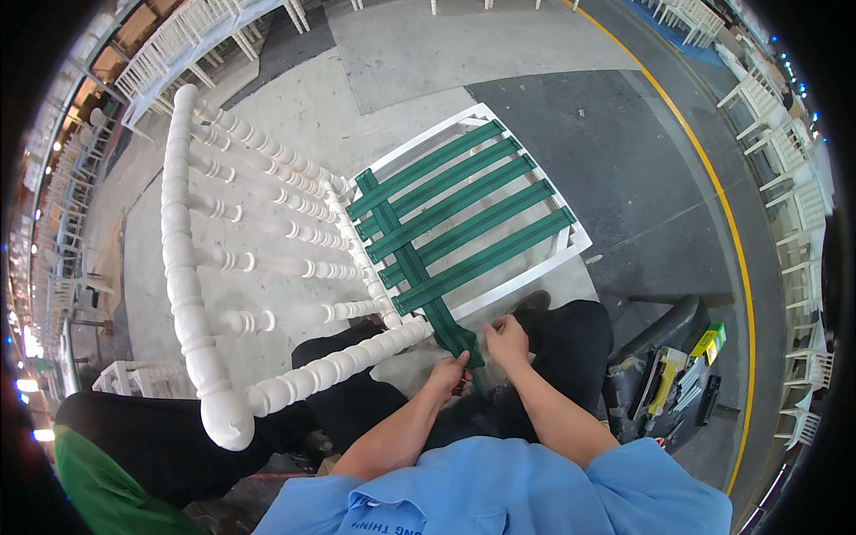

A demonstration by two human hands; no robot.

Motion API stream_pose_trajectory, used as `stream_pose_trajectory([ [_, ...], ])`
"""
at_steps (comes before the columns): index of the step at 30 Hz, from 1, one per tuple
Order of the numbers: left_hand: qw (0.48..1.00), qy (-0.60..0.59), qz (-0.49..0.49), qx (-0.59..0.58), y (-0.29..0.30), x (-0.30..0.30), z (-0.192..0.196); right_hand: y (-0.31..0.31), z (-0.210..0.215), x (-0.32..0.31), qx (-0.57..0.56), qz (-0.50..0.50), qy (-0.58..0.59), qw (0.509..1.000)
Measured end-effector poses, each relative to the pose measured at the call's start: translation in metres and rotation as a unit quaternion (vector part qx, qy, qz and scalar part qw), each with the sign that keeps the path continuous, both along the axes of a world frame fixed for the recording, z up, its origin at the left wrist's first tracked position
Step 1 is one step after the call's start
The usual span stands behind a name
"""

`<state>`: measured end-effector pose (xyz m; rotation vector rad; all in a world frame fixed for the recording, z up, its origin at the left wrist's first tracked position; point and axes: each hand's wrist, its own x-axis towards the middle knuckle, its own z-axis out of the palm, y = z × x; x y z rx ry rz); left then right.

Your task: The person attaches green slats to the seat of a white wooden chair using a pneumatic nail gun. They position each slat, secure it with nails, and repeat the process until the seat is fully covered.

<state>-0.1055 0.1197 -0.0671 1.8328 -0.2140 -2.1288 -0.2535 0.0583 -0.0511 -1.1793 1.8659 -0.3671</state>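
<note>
A white wooden chair point(183, 259) with turned spindles lies tipped in front of me, its back toward the left. Several green webbing straps point(481, 214) run across its white seat frame point(526, 276) with gaps between them. One green cross strap point(410, 264) weaves over and under them near the chair back, and its loose end hangs over the near rail. My left hand point(448, 376) is closed on that loose end. Just right of it, my right hand point(506, 341) has its fingers curled together; whatever they may hold is hidden.
At my right, a dark stand point(664, 330) carries tools and a green-and-yellow box point(710, 342). Rows of white chairs point(785, 152) line the right side, with more at the upper left. A yellow line point(722, 192) curves along the floor. Someone's green sleeve point(98, 481) shows at lower left.
</note>
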Motion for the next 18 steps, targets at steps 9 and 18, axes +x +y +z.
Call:
stream_pose_trajectory([
  [9, 0.974, 0.203, 0.095, -0.036, -0.009, 0.0, -0.052, -0.009, -0.032, 0.053, 0.418, -0.393, -0.521, 0.632],
  [18, 0.992, -0.116, -0.044, 0.022, -0.027, 0.009, -0.063, -0.014, -0.07, 0.095, 0.363, -0.55, -0.538, 0.526],
])
